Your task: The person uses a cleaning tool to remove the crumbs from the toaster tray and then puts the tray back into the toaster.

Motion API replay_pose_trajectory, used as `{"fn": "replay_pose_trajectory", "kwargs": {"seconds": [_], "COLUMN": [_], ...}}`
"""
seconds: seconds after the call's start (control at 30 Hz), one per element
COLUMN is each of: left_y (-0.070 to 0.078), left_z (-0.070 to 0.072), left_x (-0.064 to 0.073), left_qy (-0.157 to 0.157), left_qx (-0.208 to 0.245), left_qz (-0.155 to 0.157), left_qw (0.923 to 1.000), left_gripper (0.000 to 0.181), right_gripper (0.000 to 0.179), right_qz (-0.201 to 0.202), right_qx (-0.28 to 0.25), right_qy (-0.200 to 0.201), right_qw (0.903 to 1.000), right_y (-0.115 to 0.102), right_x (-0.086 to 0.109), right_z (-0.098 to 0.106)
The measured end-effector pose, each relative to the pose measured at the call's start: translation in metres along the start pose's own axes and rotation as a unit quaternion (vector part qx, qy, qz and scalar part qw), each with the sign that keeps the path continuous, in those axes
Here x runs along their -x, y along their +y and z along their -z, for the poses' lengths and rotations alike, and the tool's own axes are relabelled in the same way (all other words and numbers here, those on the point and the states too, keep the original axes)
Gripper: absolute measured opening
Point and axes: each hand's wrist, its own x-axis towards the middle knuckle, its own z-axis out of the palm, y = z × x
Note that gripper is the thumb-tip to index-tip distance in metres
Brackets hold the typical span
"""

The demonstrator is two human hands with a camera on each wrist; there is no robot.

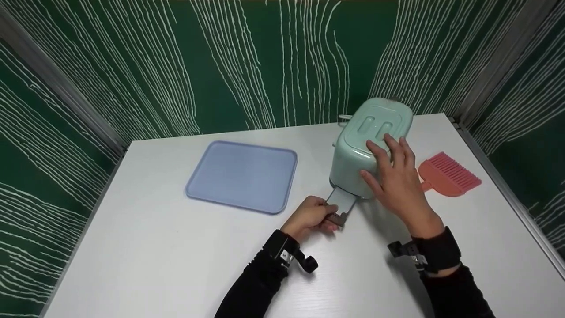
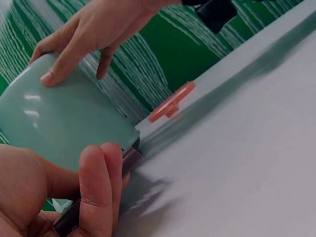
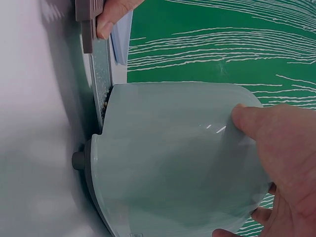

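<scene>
The left hand (image 1: pixel 311 216) reaches forward and to the right from a black sleeve (image 1: pixel 251 287), low over the table, its thumb on top and its fingers underneath, pinching the grey-brown handle (image 1: pixel 337 220) of a thin crumb tray (image 1: pixel 343 199). That crumb tray juts from the base of a mint-green toaster (image 1: pixel 351 172), at the end nearer the person, with small specks along it close to the toaster, seen in the right wrist view. The right hand (image 1: pixel 399 187) comes in higher, its forearm angled up and to the left; the fingers are spread and fairly straight, laid over the toaster's upper edge, while the thumb presses its near end wall, so the hand rests against the body without closing round it. Each wrist wears a black band (image 1: pixel 435 251). The toaster sits toward the back right of the white table (image 1: pixel 145 247), its top marked by two rounded oblong shapes. Just to its right lies a coral-pink brush (image 1: pixel 446 176), bristles pointing away from the toaster; left of it, well apart, a pale blue rectangular tray (image 1: pixel 242 176) lies flat. Green panels (image 1: pixel 247 66) with wavy white lines rise behind and at both sides.
</scene>
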Motion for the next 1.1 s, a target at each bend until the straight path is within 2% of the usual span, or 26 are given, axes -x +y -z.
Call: {"fn": "replay_pose_trajectory", "kwargs": {"seconds": [0.17,0.37,0.57,0.83,1.1], "left_y": [-0.002,-0.004,-0.005,-0.007,-0.012], "left_z": [0.002,0.0,0.002,0.006,0.008], "left_x": [0.002,0.002,0.007,0.014,0.019], "left_qy": [-0.001,0.011,0.015,0.003,0.002], "left_qx": [-0.022,-0.021,-0.019,-0.038,-0.024], "left_qz": [-0.012,-0.02,-0.014,-0.009,-0.035], "left_qw": [0.9997,0.9995,0.9996,0.9992,0.9991], "left_gripper": [0.016,0.016,0.015,0.015,0.015], "right_gripper": [0.064,0.064,0.065,0.065,0.065], "right_qz": [0.0,0.008,0.009,0.0,-0.001], "right_qx": [-0.001,-0.006,-0.006,-0.007,-0.007], "right_qy": [-0.002,0.003,0.005,-0.004,-0.007], "right_qw": [1.0,0.9999,0.9999,1.0,1.0], "right_y": [0.0,0.001,0.0,0.001,0.001], "right_x": [0.0,-0.001,-0.001,0.0,0.0], "right_z": [0.0,-0.001,-0.001,0.0,0.0]}}
